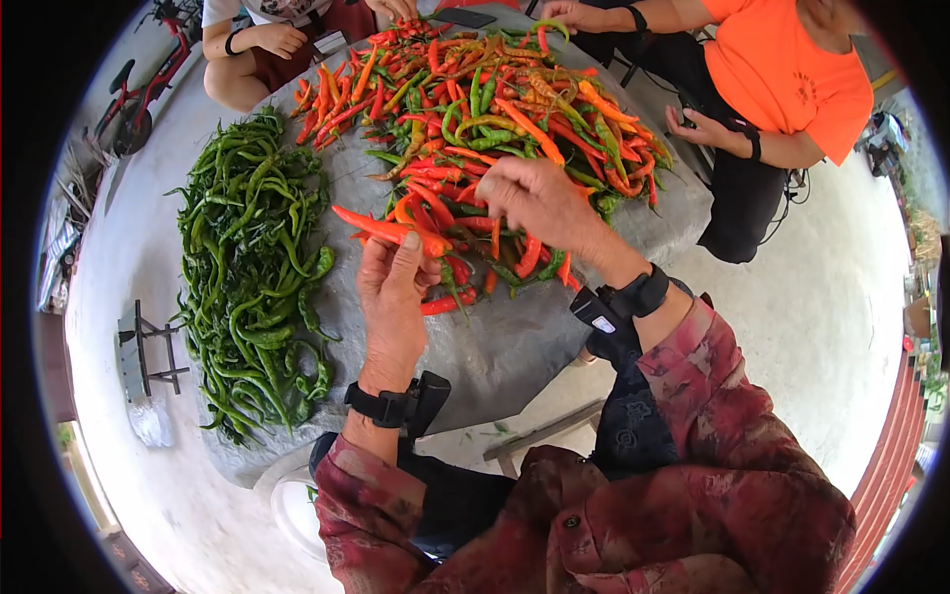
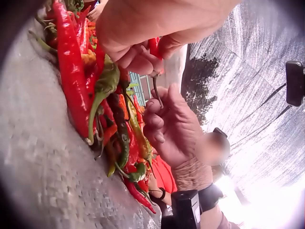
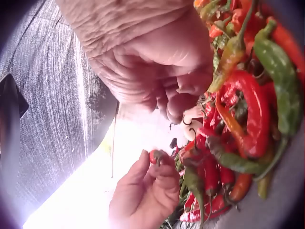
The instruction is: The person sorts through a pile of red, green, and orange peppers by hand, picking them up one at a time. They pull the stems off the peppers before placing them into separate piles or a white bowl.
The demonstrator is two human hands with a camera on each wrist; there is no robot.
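My left hand [image 1: 389,287] pinches a long red chili pepper [image 1: 391,231] between thumb and fingers, its tip pointing left in the head view. The pepper's stem [image 2: 157,91] hangs free of the left fingers and overlaps my right hand [image 2: 174,129] in the left wrist view. In the head view, my right hand sits over the mixed pile of peppers [image 1: 465,188], a short gap right of the held pepper. Its fingers are loosely bent, with nothing seen between them. The left hand [image 3: 145,191] shows the pepper's stem end in the right wrist view.
A large heap of green peppers [image 1: 262,267] lies on the left of the grey sheet [image 1: 485,366]. A person in an orange shirt [image 1: 787,74] sits at the right, another person's arm [image 1: 272,40] is at the far left. A small stool [image 1: 148,346] stands on the floor.
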